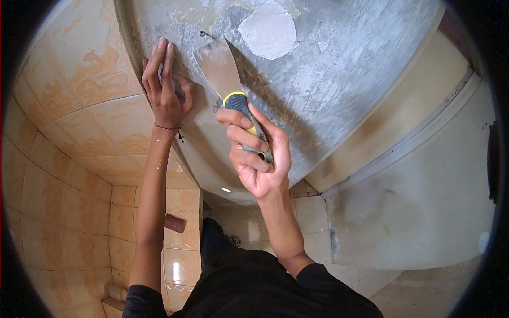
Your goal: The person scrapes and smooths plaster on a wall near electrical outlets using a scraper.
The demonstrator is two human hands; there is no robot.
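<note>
A putty knife (218, 69) with a wide metal blade and a dark grey and yellow handle is gripped in my right hand (260, 148). The blade points up and to the left, and its shadow falls on the grey plastered wall (334, 90). Whether the blade touches the wall I cannot tell. To the left, my left hand (168, 98) rests open on the wall near the tiled corner, fingers stretched out. A cord bracelet (167, 127) circles that wrist. Beyond the blade, a rounded white filler patch (269, 31) stands out on the grey surface. A small dark bit (205, 34) shows by the blade's tip.
Orange-patterned tiles (79, 106) cover the left wall and curve down to a tiled ledge. A reddish-brown pipe stub (175, 223) sticks out beside my left forearm. At the right is a pale door-like panel (408, 212). Pale floor tiles (313, 214) show below.
</note>
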